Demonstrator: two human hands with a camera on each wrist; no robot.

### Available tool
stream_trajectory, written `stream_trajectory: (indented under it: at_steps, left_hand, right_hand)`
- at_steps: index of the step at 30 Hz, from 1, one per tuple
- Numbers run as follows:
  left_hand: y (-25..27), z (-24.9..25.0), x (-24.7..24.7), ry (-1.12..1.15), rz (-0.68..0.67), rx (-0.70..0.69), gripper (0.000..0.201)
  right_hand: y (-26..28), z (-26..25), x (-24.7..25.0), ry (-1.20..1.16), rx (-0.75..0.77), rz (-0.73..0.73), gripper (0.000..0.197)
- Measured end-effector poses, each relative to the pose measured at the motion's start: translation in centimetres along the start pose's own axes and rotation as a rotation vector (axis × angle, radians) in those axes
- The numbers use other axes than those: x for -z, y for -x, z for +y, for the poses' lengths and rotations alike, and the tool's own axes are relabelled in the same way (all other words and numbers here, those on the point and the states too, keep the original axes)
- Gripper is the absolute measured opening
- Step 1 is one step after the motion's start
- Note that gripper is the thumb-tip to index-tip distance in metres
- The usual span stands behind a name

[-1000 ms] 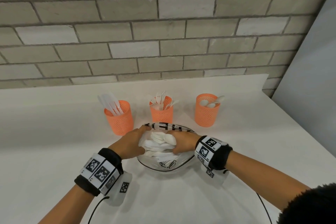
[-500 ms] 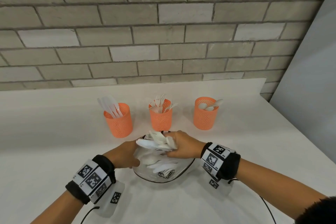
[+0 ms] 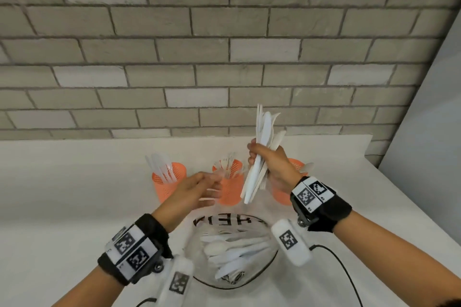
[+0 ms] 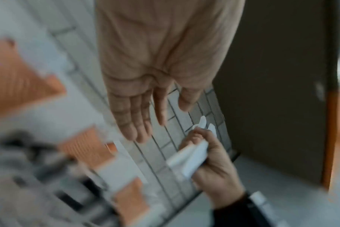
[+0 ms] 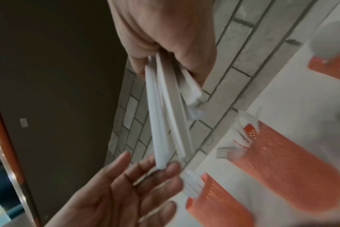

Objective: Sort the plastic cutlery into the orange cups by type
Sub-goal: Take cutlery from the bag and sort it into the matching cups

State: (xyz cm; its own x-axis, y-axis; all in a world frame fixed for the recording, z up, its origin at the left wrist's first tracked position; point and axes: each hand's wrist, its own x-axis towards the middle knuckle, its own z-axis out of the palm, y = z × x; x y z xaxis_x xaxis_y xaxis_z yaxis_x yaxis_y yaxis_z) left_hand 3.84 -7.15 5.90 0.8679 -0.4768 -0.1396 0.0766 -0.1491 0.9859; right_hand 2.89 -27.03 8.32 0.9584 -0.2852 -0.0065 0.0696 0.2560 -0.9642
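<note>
My right hand grips a bundle of white plastic cutlery, held upright above the cups; the same bundle shows in the right wrist view. The left hand is open with straight fingers, just left of the bundle's lower end and holding nothing; the left wrist view shows this left hand empty. Three orange mesh cups stand in a row: the left cup has knives, the middle cup has forks, and the right cup is partly hidden by my right hand. More cutlery lies in the glass bowl nearest me.
The cups and bowl stand on a white table against a grey brick wall. The table's right edge runs beside a grey panel. A black cable trails from my right wrist over the table.
The right hand has lifted a bundle of cutlery out of the bowl to above the cups. The left hand has left the bowl and moved forward, open, beside the bundle's lower end.
</note>
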Motion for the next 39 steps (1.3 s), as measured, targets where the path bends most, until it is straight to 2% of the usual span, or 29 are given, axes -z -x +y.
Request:
stream_trajectory:
  at_steps: [3, 5, 8, 11, 13, 16, 20, 24, 28, 30, 33, 36, 39]
  left_hand:
    - [-2.1, 1.6, -2.1, 0.457, -0.074, 0.235, 0.041]
    - [-3.4, 2.0, -3.3, 0.66, -0.106, 0.323, 0.046]
    - [-4.6, 2.4, -5.2, 0.873, -0.088, 0.343, 0.044]
    - [-5.2, 2.1, -6.5, 1.053, 0.003, 0.307, 0.03]
    - [-5.3, 1.9, -7.0, 1.114, 0.027, 0.298, 0.026]
    - [-5.1, 2.1, -7.0, 1.162, -0.006, 0.317, 0.029]
    - [-5.0, 2.8, -7.0, 1.16, -0.014, 0.319, 0.033]
    - [-5.8, 2.8, -7.1, 1.169, 0.001, 0.328, 0.03]
    - [-6.3, 2.0, -7.7, 1.181, -0.043, 0.347, 0.035]
    - [-6.0, 1.7, -7.9, 0.964, -0.099, 0.368, 0.038]
    - [-5.5, 1.5, -7.4, 0.607, -0.068, 0.373, 0.029]
    - [-6.0, 1.5, -6.0, 0.447, -0.018, 0.335, 0.018]
    - [-6.7, 2.4, -4.5, 0.358, 0.082, 0.179, 0.022]
  right_hand:
    - [-1.0, -2.0, -1.5, -0.098, 0.074, 0.021, 0.017]
    - [-1.2, -2.8, -2.4, -0.096, 0.115, 0.031, 0.015]
    - [-1.2, -2.7, -3.5, -0.043, 0.192, 0.088, 0.008]
    - [-1.3, -1.8, -4.1, -0.015, 0.262, 0.152, 0.01]
    - [-1.3, -1.0, -4.3, -0.017, 0.285, 0.182, 0.009]
    - [-1.1, 0.7, -4.4, 0.025, 0.271, 0.204, 0.01]
    - [-0.6, 2.2, -4.8, -0.006, 0.233, 0.205, 0.027]
    - [-1.1, 2.4, -4.6, -0.018, 0.208, 0.203, 0.013]
    - [-0.6, 3.1, -4.2, 0.003, 0.149, 0.232, 0.017]
    - [-0.6, 3.2, -3.7, 0.024, 0.146, 0.285, 0.022]
    - [-1.2, 3.5, -2.2, 0.055, 0.143, 0.301, 0.019]
    - [-1.5, 3.9, -0.8, 0.025, 0.06, 0.215, 0.017]
    - [-1.5, 4.3, 0.0, 0.024, -0.041, 0.1, 0.014]
